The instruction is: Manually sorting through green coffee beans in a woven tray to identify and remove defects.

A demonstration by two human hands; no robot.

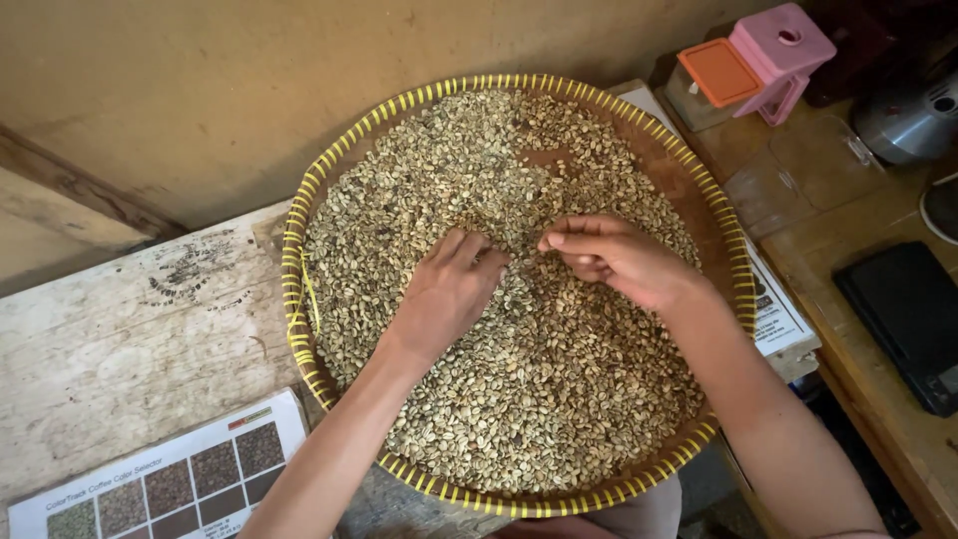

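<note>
Tray (299, 215): round, woven, yellow-rimmed, set on the worktop (120, 329).
Beans (539, 399): pale green, spread across the tray; bare patch at 1 o'clock.
Left hand (449, 289): fingers flat on the beans at centre, grip wide, nothing held.
Right hand (614, 258): grip narrow, fingertips pinched; a held bean cannot be made out.
Progress: no sorted-out pile seen.
Chart (170, 489): at 7 o'clock, cut off by the frame.

Left hand (446, 294), right hand (619, 262): both bare, no gloves, rings or watch. Forearms bare to frame edge, no sleeves in view.
</note>
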